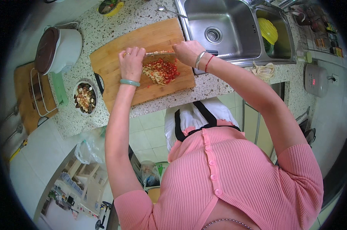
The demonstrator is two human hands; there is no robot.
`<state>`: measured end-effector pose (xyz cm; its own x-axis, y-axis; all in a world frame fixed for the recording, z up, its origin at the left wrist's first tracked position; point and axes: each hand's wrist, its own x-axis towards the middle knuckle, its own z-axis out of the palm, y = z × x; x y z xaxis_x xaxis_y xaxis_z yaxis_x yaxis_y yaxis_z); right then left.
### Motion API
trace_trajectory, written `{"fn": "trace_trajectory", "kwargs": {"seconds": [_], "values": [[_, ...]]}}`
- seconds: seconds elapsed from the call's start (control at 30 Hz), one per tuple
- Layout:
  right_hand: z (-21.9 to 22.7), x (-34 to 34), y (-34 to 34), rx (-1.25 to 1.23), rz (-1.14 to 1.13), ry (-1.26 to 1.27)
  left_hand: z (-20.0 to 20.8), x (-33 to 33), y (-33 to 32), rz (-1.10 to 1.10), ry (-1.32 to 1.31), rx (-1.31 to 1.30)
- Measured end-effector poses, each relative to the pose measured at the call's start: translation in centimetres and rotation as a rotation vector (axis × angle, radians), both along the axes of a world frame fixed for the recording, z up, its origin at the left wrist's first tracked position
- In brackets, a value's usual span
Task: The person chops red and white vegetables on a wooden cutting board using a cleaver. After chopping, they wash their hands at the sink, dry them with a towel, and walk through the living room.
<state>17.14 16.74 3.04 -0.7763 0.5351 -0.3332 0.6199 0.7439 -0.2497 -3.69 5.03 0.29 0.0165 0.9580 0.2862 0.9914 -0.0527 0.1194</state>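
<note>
From the head view, the knife (158, 53) is hard to read: its blade is a thin line running between the two hands, its grip mostly covered. The right hand (190, 53) is closed around that grip, fingers largely out of sight. The left hand (132, 63) has its fingers bent down at the blade's other end; the tips are hidden, so I can't tell whether they pinch or just press.

A yellow pot (113, 10) near the top edge has green and red bits in it, too small to name. The bowl (74, 94) holds dark pieces, white chunks and a chopped topping. In the sink's (234, 27) smaller basin sits a yellow strainer (268, 30), something green partly covered below it. The cooker's (71, 48) brown lid hides its inside.

The red and pale chopped food (162, 71) lies on the board (112, 57), just right of the left hand and on the near side of the blade.
</note>
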Motion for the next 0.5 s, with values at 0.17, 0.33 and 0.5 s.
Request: {"fn": "trace_trajectory", "kwargs": {"seconds": [0.17,0.33,0.5], "values": [[1.1,1.2,-3.0,-0.058,-0.003,-0.066,0.5,0.5,-2.5,-0.069,-0.026,-0.071],[2.3,2.7,-4.8,-0.055,-0.209,-0.037,2.1,1.1,-0.6,-0.213,-0.051,0.027],[1.2,3.6,-4.8,0.03,-0.358,-0.073,0.8,1.3,3.4,-0.32,-0.035,0.046]]}}
